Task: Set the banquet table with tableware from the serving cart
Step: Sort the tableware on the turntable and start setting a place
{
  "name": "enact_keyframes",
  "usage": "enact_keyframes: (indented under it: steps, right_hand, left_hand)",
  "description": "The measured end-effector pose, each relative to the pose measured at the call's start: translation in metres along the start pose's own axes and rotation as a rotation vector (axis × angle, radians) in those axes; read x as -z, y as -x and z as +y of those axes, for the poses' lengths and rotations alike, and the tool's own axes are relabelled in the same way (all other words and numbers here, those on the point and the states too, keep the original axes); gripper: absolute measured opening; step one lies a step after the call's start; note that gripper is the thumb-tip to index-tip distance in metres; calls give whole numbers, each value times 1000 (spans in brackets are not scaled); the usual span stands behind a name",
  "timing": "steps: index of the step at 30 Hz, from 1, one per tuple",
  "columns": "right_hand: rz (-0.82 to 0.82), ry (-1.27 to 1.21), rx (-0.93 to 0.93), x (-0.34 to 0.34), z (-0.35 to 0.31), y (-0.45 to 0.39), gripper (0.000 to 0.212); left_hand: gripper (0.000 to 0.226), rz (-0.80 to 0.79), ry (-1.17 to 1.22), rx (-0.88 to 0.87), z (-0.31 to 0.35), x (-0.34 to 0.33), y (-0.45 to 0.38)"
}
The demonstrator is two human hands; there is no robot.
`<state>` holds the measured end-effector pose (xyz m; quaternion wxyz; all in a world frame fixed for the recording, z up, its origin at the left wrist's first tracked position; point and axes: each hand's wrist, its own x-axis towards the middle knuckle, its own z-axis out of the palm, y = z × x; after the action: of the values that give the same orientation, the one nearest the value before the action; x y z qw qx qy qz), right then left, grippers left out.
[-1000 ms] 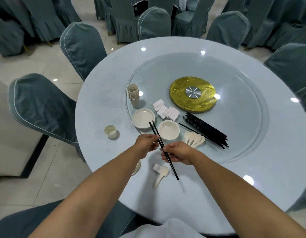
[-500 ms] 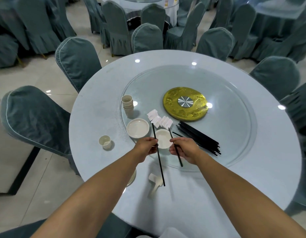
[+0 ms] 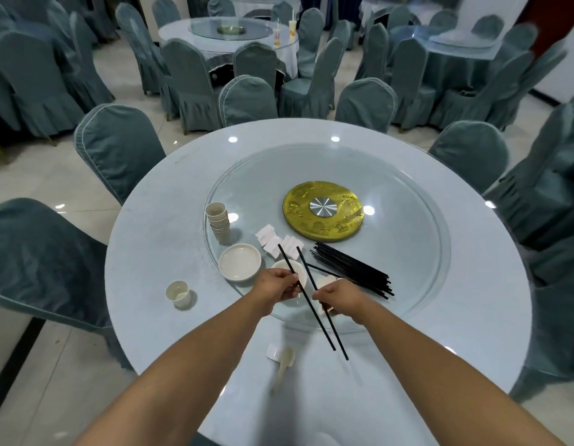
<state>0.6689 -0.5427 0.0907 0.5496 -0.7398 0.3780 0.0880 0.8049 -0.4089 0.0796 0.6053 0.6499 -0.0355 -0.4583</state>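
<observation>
left hand (image 3: 278,289): pinches one black chopstick (image 3: 306,297) | right hand (image 3: 340,296): grips second chopstick (image 3: 335,331) | both chopsticks: parallel, tilted above table (image 3: 157,252) near edge, over bowl (image 3: 290,272) | spoon (image 3: 284,365): on table below

Covered chairs (image 3: 118,149) — pale, seemingly tiled floor (image 3: 38,175)

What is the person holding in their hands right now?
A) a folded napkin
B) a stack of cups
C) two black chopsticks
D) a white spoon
C: the left hand and the right hand each grip one of the two black chopsticks, held side by side above the table, while the stack of cups stands untouched and the white spoon lies on the table nearer the person.
</observation>
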Motion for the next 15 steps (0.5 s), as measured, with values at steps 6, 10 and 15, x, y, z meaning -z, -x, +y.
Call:
enact_keyframes:
  steps: [6,10,15]
  right_hand:
    - [-142,-149,-69,-21,12,-1,19]
    - [-190,-159,-86,-36,16,-6,20]
    - [-153,90,-46,-48,14,-14,22]
  left_hand:
    - [18,-4,-27,43,-18,4,7]
    - [17,3,-132,65,-27,19,17]
    - [18,328,-688,-219,-33,55,23]
